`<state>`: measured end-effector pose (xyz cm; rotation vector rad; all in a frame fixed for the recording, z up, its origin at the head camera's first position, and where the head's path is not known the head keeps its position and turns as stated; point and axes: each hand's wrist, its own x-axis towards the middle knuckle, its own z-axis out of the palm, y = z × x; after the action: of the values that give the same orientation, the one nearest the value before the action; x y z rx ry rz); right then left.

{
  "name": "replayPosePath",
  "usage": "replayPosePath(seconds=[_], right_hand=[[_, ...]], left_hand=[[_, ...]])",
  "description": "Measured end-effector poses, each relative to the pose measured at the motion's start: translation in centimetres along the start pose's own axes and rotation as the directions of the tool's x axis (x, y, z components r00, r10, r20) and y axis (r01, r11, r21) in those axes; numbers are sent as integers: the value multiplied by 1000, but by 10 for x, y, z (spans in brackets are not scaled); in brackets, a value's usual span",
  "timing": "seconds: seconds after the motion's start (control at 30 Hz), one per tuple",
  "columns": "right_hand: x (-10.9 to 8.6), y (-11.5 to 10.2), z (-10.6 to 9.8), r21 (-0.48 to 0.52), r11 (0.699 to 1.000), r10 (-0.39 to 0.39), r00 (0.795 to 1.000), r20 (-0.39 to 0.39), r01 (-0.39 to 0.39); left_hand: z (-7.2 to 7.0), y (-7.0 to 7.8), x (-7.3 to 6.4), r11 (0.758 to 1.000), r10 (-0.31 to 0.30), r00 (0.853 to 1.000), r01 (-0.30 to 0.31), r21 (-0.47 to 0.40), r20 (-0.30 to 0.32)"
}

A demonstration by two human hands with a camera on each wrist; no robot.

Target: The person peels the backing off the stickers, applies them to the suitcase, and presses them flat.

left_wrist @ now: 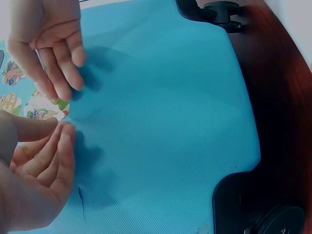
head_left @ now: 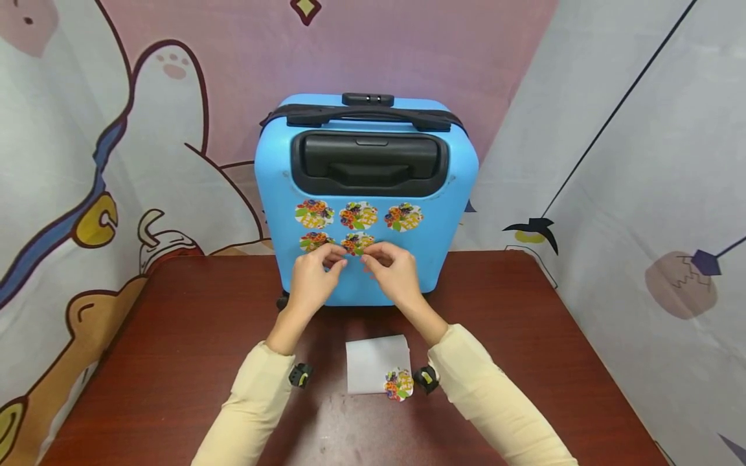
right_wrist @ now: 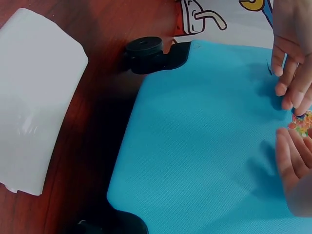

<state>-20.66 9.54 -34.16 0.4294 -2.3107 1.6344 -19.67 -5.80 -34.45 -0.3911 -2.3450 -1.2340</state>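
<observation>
A light blue suitcase (head_left: 344, 285) stands upright, its front carrying round fruit-print stickers. The sticker (head_left: 359, 241) in the middle of the lower row sits between both hands. My left hand (head_left: 311, 278) pinches its left edge with thumb and index finger; the left wrist view shows these fingertips meeting at the rim of the sticker (left_wrist: 46, 108). At the opposite edge, my right hand (head_left: 396, 272) pinches with thumb and forefinger, the other fingers loosely bent. Left of it is another lower-row sticker (head_left: 315, 241), partly overlapped by the left hand. Three more stickers form the row above.
White backing paper (head_left: 375, 362) lies on the dark red-brown table (head_left: 192, 362), with one fruit sticker (head_left: 399, 384) on its corner. The suitcase has a black recessed handle (head_left: 370, 162) and dark wheels (right_wrist: 144, 46). A cartoon-printed cloth (head_left: 408, 52) hangs behind.
</observation>
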Motion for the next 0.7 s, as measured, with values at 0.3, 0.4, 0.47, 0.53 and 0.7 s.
replayPosePath(seconds=[0.3, 0.4, 0.47, 0.53, 0.7], right_hand=[[8, -13, -3, 126, 991, -64, 994, 90, 52], [11, -20, -5, 164, 983, -100, 991, 90, 84], [12, -21, -5, 172, 982, -97, 990, 98, 79], [11, -17, -5, 168, 984, -76, 991, 108, 58], [4, 1, -3, 126, 991, 28, 988, 149, -47]], left_hand=[[-2, -5, 1, 998, -34, 998, 36, -49, 47], [-3, -5, 1, 998, -35, 998, 37, -52, 45], [-4, -5, 1, 998, -30, 999, 32, -53, 44], [-4, -5, 1, 998, -20, 999, 22, -56, 40], [-4, -5, 1, 998, -16, 999, 19, -65, 50]])
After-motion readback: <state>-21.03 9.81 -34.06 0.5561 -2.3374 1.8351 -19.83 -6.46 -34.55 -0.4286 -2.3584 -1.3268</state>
